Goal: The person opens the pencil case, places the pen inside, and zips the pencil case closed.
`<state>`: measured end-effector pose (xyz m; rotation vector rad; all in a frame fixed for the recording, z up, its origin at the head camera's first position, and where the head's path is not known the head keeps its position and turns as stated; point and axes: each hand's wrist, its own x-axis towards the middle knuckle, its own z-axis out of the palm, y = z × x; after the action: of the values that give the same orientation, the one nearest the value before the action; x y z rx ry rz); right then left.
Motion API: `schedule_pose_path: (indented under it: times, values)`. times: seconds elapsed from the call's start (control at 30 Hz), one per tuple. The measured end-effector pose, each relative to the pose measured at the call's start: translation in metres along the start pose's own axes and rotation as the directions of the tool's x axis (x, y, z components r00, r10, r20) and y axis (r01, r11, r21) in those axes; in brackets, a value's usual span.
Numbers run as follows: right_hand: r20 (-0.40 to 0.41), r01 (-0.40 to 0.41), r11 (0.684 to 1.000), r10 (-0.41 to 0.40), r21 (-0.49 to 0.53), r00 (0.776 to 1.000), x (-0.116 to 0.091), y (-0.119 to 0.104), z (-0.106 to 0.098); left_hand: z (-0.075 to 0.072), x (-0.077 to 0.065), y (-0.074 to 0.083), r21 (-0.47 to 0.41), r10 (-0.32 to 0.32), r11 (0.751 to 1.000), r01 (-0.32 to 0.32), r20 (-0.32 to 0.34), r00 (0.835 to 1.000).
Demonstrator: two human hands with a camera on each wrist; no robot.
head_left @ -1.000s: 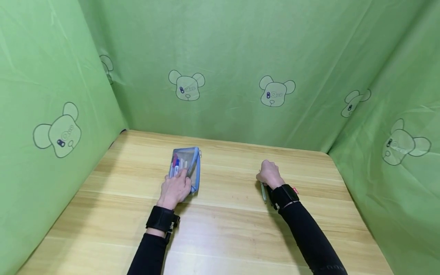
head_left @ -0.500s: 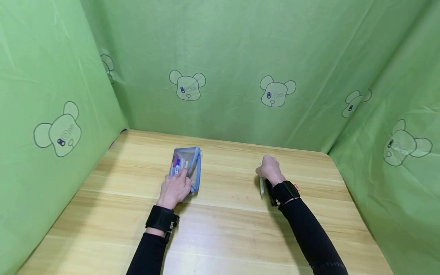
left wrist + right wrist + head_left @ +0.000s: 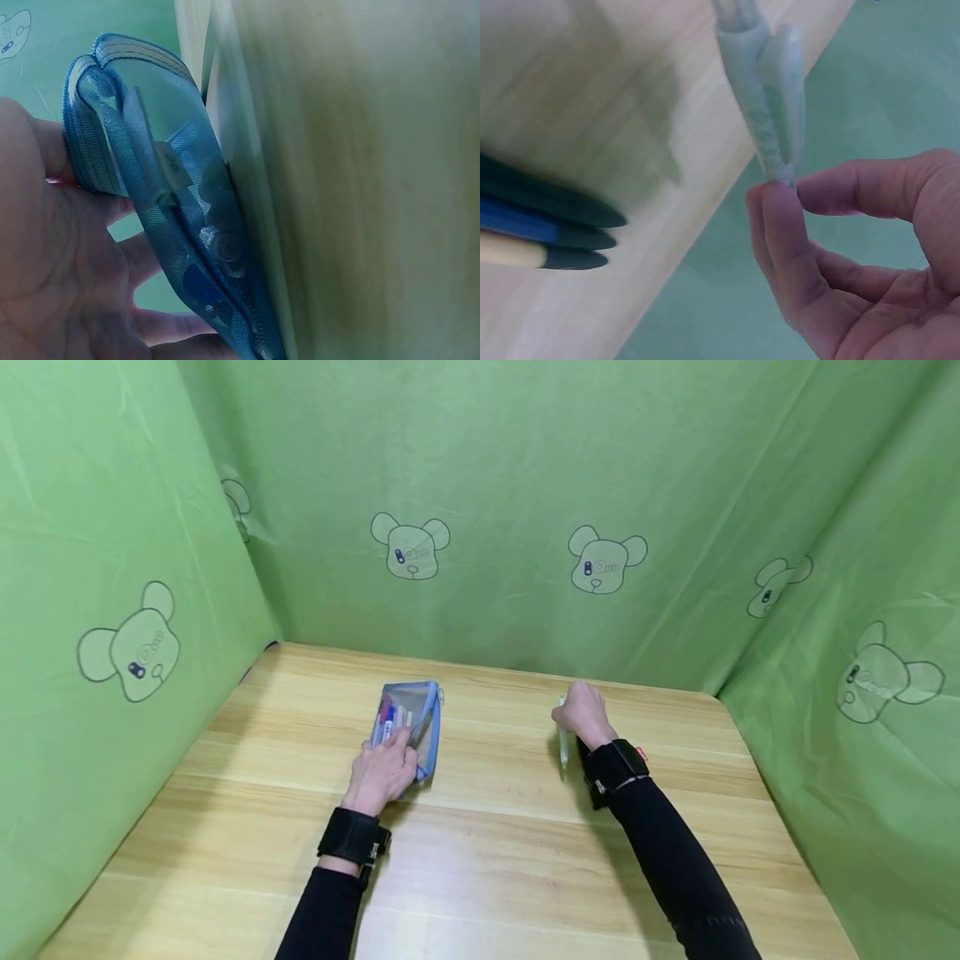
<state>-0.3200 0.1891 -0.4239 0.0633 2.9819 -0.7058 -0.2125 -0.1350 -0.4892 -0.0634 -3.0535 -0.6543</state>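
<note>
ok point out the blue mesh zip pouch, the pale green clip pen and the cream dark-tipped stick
Blue mesh zip pouch [image 3: 196,199], left wrist view, mesh side
Pale green clip pen [image 3: 751,90], right wrist view, barrel beside clip
Cream dark-tipped stick [image 3: 519,252], right wrist view, cream barrel

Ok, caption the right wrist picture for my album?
Right hand pinches a pale green pen; three slim dark-tipped items nearby.
</note>
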Motion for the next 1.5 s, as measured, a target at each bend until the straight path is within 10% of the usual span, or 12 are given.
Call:
schedule_pose_path:
  times: [1.0, 1.5]
  values:
    - [0.001, 0.004, 0.983, -0.004, 0.183, 1.000, 0.020, -0.088, 0.007, 0.000, 0.001, 0.000, -0.024, -0.010, 1.000, 0.010, 0.009, 1.000]
    - [0.022, -0.027, 0.900, 0.019, 0.434, 1.000, 0.023, -0.110, 0.044, 0.001, 0.002, -0.001, -0.020, 0.007, 1.000, -0.007, 0.000, 1.000]
